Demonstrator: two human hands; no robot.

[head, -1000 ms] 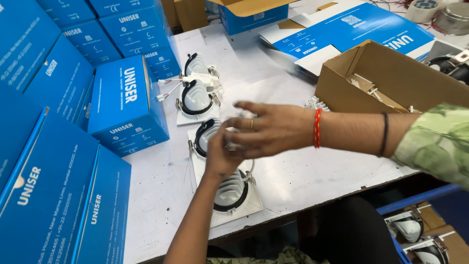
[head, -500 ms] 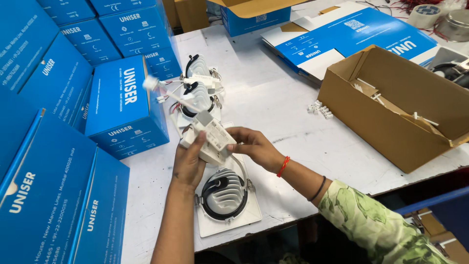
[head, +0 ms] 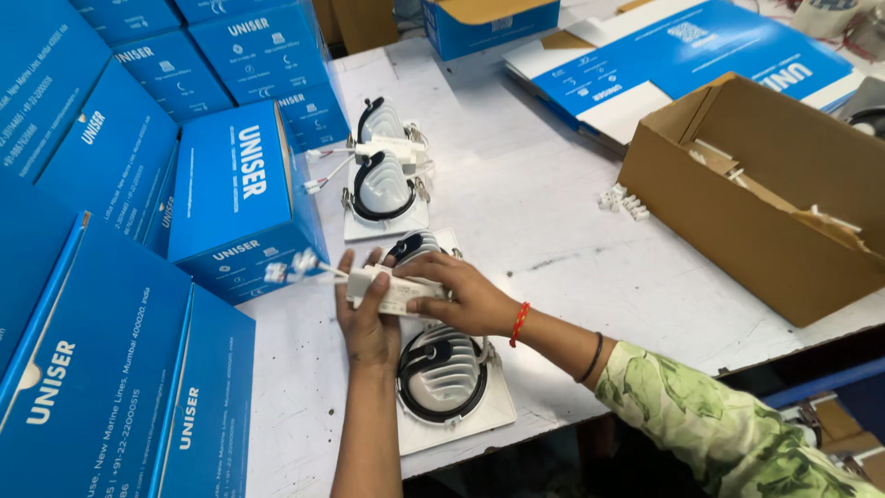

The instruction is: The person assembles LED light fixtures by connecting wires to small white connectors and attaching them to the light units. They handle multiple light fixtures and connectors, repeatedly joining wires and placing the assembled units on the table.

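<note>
Now the white driver box (head: pixel 396 293) is held lower and nearer, between both hands, over the row of downlights.

Compared with 0.5 s ago, the box has been turned flat and brought down above the near downlight (head: pixel 444 376) on the white table (head: pixel 553 221); 1 s ago the right hand was stretched far across the scene. The left hand (head: pixel 367 318) is cupped under the box's left end, grip closed on it, its wires (head: pixel 293 267) trailing left toward a blue carton (head: pixel 235 198). The right hand (head: pixel 466 293) is laid over the right end, fingers pressed on the box. 2 more downlights (head: pixel 383 184) are seen farther off, a brown cardboard box (head: pixel 774 194) to the right.
</note>
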